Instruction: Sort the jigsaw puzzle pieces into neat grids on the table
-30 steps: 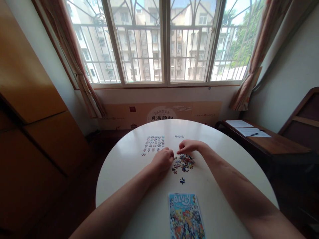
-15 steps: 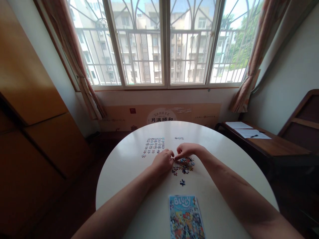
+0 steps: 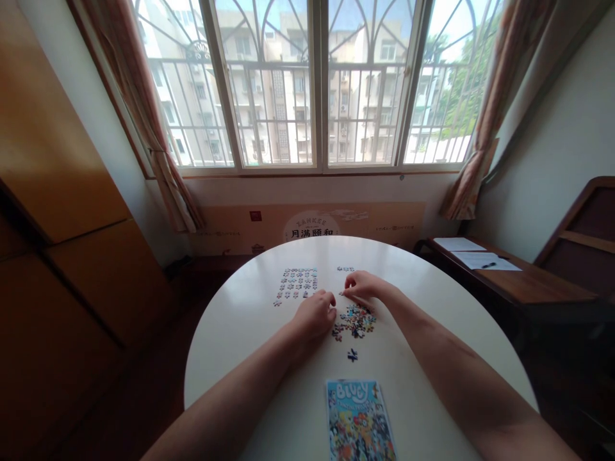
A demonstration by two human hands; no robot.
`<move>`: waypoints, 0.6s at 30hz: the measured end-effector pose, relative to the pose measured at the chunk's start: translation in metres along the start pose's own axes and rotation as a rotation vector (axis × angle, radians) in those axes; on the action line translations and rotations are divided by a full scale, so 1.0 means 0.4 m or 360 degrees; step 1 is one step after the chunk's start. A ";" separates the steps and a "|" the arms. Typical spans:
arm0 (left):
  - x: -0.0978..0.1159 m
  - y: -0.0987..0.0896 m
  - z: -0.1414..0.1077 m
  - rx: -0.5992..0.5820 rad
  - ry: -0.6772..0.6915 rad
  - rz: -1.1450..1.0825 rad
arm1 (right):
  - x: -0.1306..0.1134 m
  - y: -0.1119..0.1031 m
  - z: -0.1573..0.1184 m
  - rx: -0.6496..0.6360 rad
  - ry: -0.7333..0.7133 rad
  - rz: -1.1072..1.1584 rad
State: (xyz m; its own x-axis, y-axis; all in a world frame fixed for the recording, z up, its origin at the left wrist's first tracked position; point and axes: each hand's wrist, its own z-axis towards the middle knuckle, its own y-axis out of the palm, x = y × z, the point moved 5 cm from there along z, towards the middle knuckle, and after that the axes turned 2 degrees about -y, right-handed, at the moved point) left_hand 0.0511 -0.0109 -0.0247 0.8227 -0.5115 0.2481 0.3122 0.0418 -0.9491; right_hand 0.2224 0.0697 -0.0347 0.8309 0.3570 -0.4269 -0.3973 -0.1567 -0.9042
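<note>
My right hand [image 3: 362, 285] reaches over the far side of a loose pile of jigsaw pieces [image 3: 359, 320], its fingertips pinched on a small puzzle piece [image 3: 341, 293]. My left hand [image 3: 316, 312] rests at the pile's left edge with its fingers curled; whatever they may hold is hidden. Beyond the left hand, several puzzle pieces lie spread in rows [image 3: 298, 280]. A short row of pieces [image 3: 344, 269] sits past my right hand. One dark blue piece [image 3: 352, 355] lies apart, between the pile and the Bluey picture sheet [image 3: 360, 416].
Everything lies on a round white table [image 3: 230, 358]. At the right stands a wooden bench [image 3: 542, 285] with papers [image 3: 485, 260] and a pen on it. A printed cardboard panel [image 3: 384, 221] leans below the window, behind the table.
My right hand has moved away from the left hand and the pile, a little farther up the table, with a small puzzle piece at its fingertips. The left hand stays nearly in place.
</note>
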 end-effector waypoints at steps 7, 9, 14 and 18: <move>0.003 -0.004 -0.006 -0.0033 -0.0019 -0.0036 | 0.120 -0.041 -0.029 0.0342 0.0310 -0.0118; 0.006 -0.006 -0.006 -0.0039 -0.0010 -0.0028 | 0.152 -0.050 -0.042 0.0452 0.0415 -0.0168; 0.008 -0.005 -0.007 -0.0048 -0.0010 -0.0013 | 0.192 -0.056 -0.058 0.0674 0.0536 -0.0228; 0.003 0.000 -0.007 -0.0018 -0.0005 -0.0010 | 0.188 -0.048 -0.049 0.0654 0.0494 -0.0256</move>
State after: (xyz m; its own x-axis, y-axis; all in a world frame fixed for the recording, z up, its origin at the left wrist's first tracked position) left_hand 0.0509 -0.0139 -0.0250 0.8220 -0.5092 0.2549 0.3122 0.0287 -0.9496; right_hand 0.3002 0.0814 -0.0499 0.9451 0.0483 -0.3231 -0.3237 0.2727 -0.9060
